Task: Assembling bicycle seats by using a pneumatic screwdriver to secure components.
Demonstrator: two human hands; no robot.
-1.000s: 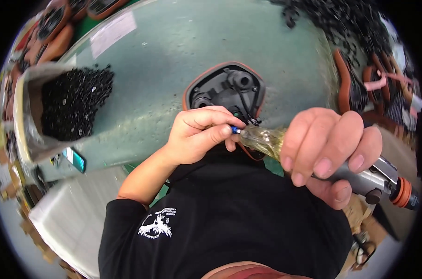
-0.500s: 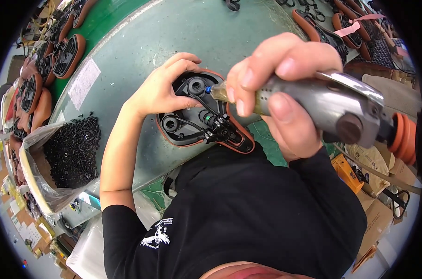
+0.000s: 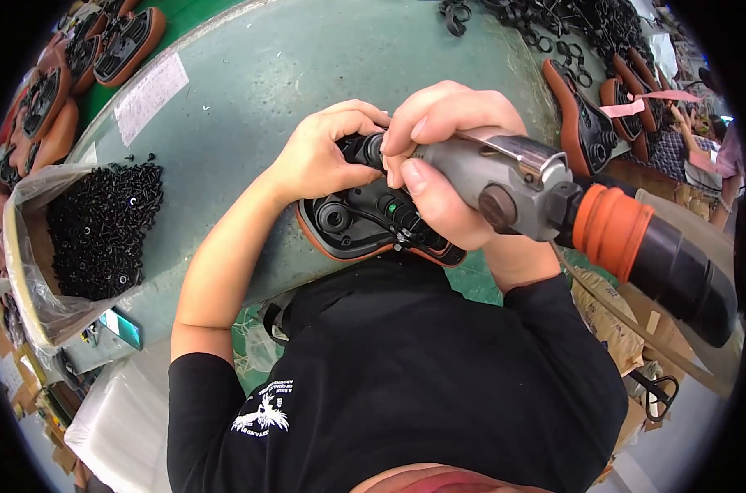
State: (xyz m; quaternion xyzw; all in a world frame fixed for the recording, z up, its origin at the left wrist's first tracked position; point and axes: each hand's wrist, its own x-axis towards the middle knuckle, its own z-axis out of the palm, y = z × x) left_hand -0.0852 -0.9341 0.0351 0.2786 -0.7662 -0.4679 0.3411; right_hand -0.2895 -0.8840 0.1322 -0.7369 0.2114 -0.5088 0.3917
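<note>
A bicycle saddle [image 3: 314,233] lies underside up on the bench's near edge, black inside with a brown rim. My left hand [image 3: 327,156] wraps round its far left side, thumb and fingers on either side of a round black mount [image 3: 371,151]. In my right hand [image 3: 451,123] is a grey air screwdriver [image 3: 463,177] with an orange collar [image 3: 615,230], held nearly level and pointing left at that mount. My fingers hide its tip, so contact cannot be made out. A second round mount [image 3: 335,216] shows on the saddle's near left.
A plastic-lined box of black screws [image 3: 106,234] stands at left, with a phone-like teal screen [image 3: 122,329] beside it. More saddles lie at far left [image 3: 130,45] and right [image 3: 574,123]. Black ring clamps [image 3: 570,62] are piled at the back right. A paper sheet [image 3: 151,99] lies on the bench.
My right hand has brought the screwdriver lower and left, close against my left hand. Its blue tip, visible before, is now hidden. The whole view has also shifted.
</note>
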